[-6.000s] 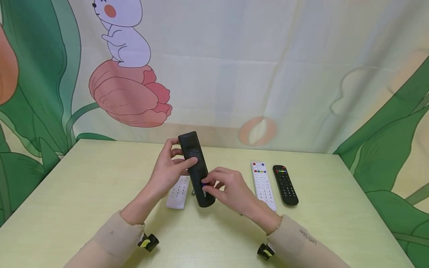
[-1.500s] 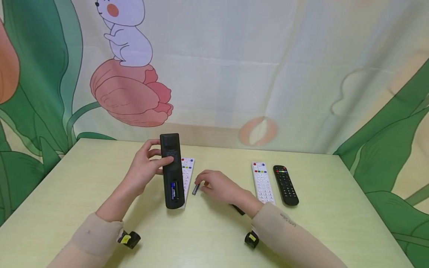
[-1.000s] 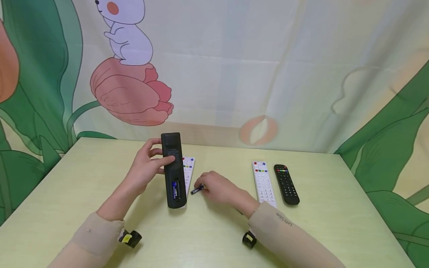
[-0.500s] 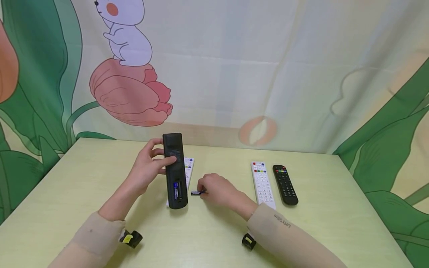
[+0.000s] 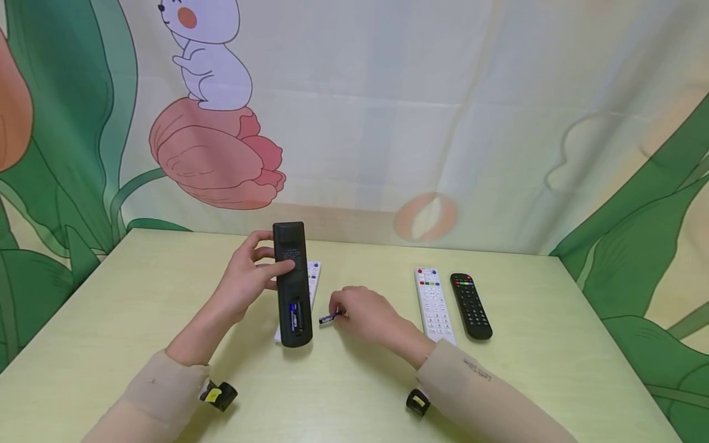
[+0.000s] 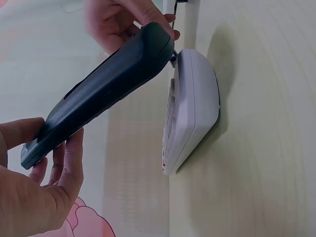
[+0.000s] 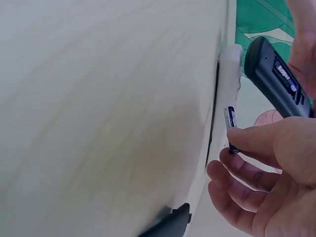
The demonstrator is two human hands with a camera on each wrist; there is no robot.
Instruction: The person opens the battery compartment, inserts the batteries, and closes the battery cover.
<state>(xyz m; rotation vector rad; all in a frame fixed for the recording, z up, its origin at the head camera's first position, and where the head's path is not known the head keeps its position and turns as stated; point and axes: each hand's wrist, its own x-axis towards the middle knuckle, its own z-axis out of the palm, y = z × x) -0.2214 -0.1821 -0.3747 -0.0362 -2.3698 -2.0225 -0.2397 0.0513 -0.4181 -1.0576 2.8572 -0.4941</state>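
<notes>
My left hand (image 5: 244, 277) grips a black remote control (image 5: 292, 246), its back turned toward the head camera and its thumb across the printed label. One blue battery (image 5: 295, 317) sits in the uncovered battery compartment, beside an unfilled slot. Just right of that remote, my right hand (image 5: 365, 314) pinches a second battery (image 7: 231, 123) between thumb and fingers; the right wrist view shows it held above the table. Behind the black remote lies a white remote (image 6: 190, 108), buttons up and partly hidden in the head view.
Another white remote (image 5: 434, 304) and a smaller black remote (image 5: 471, 306) lie side by side at the right of the table (image 5: 526, 369). The right wrist view shows a black battery cover (image 7: 170, 224) on the table. A printed curtain (image 5: 354, 123) hangs behind.
Six seconds ago my right fingers were at the remote's compartment. Since then the right hand has picked up a battery from the table and turned it; the left hand has brought the remote slightly rightward lately.
</notes>
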